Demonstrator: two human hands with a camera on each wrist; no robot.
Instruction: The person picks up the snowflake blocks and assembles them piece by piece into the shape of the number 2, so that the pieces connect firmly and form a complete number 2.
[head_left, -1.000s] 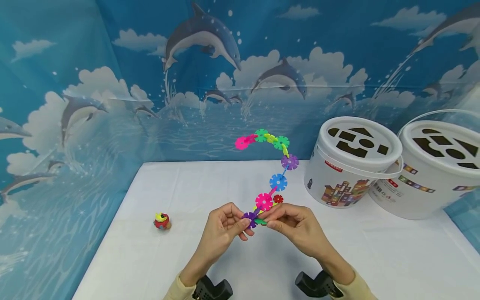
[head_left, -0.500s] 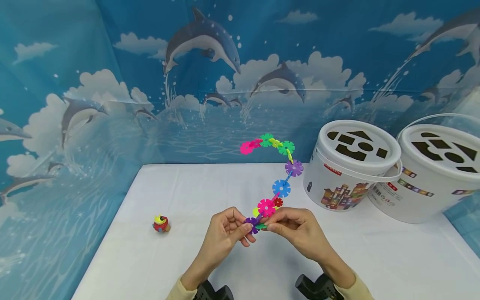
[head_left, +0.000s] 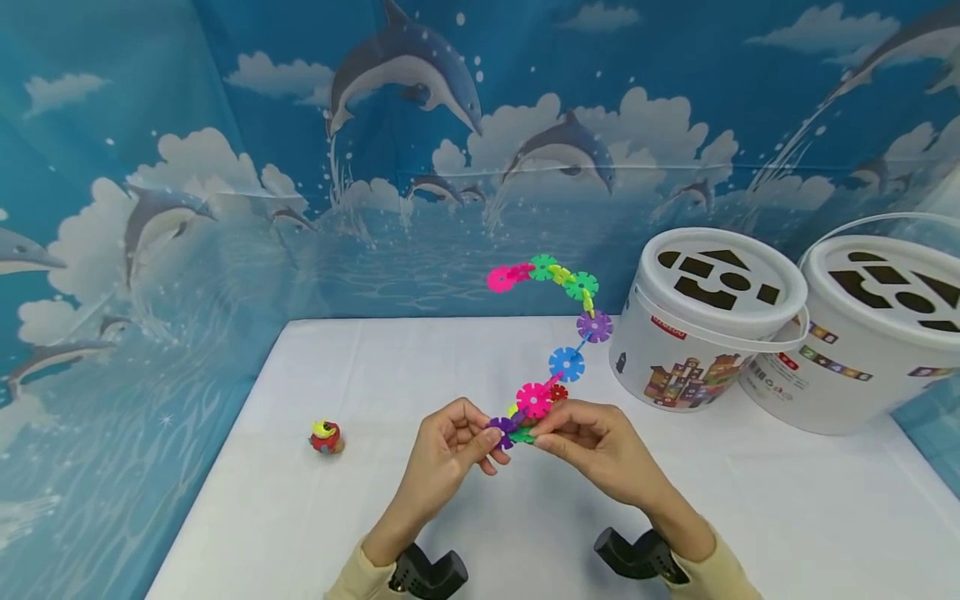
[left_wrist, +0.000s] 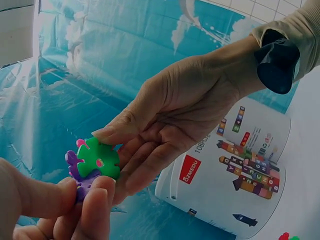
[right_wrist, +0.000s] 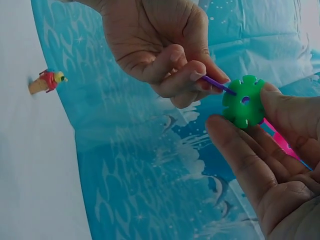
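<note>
At lower centre of the head view, a person's left hand (head_left: 450,446) pinches a purple disc (head_left: 500,432) between thumb and fingertips. Beside it, the right hand (head_left: 607,454) pinches a green disc (right_wrist: 240,109) by its edges, the two discs touching. A chain of colourful notched discs (head_left: 566,364) curves up from the hands toward the frame's middle. Two white buckets (head_left: 693,358) stand at right.
</note>
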